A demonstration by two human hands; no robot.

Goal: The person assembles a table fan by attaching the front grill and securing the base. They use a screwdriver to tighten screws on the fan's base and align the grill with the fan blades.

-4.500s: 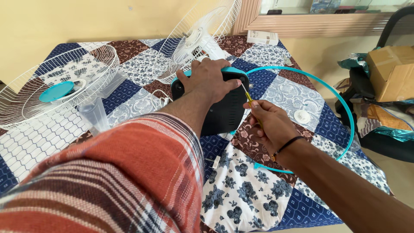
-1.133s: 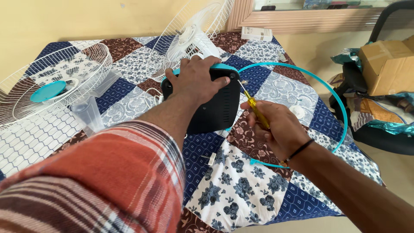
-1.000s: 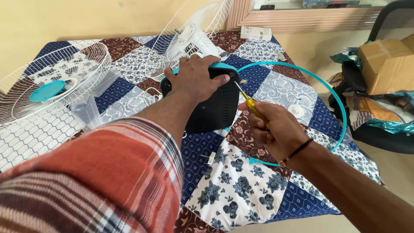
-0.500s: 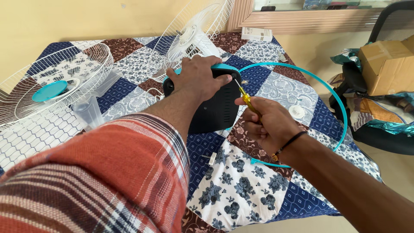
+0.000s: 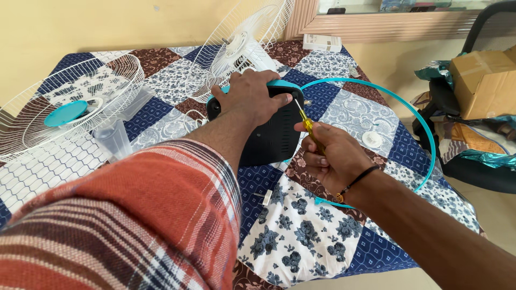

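Firmly, the left hand (image 5: pixel 251 96) is pressing down the black fan base (image 5: pixel 269 131), steadying it while the right hand (image 5: pixel 330 156) is gripping a yellow screwdriver (image 5: pixel 307 126), tip at the base's corner.

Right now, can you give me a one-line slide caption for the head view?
Left hand steadies black fan base while right hand sets yellow-handled screwdriver at its corner.
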